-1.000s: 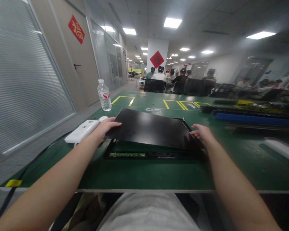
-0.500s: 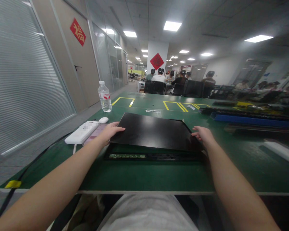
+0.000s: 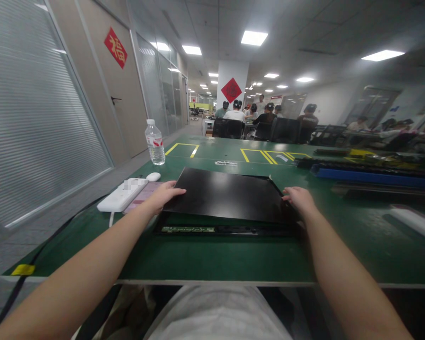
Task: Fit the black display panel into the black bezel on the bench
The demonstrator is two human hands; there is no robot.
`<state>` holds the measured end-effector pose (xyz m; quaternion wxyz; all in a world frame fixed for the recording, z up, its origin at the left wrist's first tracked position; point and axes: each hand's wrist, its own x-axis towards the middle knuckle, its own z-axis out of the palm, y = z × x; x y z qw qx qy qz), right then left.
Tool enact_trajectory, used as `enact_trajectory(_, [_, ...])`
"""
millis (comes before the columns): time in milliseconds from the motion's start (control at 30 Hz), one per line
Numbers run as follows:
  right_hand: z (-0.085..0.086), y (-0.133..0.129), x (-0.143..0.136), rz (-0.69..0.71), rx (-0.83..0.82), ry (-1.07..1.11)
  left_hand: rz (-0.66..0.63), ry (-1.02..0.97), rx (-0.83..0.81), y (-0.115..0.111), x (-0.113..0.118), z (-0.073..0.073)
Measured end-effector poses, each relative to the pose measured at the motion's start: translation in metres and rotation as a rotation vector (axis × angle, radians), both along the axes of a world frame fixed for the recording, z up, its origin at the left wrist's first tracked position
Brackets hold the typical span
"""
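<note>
Holding black panel (image 3: 230,194) tilted, long axis crosswise

Left hand (image 3: 163,194) and right hand (image 3: 299,198) grip opposite edges of the black panel (image 3: 226,194), its near edge raised above the frame (image 3: 226,230); a water bottle (image 3: 155,142) stands beyond the panel on the tabletop (image 3: 212,257).

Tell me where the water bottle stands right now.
In the head view, the water bottle stands upright at the far left of the green table, beyond the white mouse and power strip, near a yellow floor-tape box.
</note>
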<state>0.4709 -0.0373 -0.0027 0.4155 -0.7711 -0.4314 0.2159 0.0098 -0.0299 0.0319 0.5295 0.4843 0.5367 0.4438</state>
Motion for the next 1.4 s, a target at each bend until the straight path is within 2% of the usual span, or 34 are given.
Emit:
enact_trajectory(167, [0.004, -0.005, -0.004, -0.031, -0.044, -0.161, -0.025, -0.015, -0.003, 0.001, 0.0, -0.002])
enact_trajectory(600, [0.008, -0.008, -0.01, -0.028, -0.087, -0.282, -0.072, 0.029, -0.005, 0.005, -0.001, -0.005])
enact_trajectory(1400, [0.003, -0.005, -0.008, 0.005, -0.069, -0.35, -0.125, 0.016, 0.008, 0.01, -0.005, -0.01])
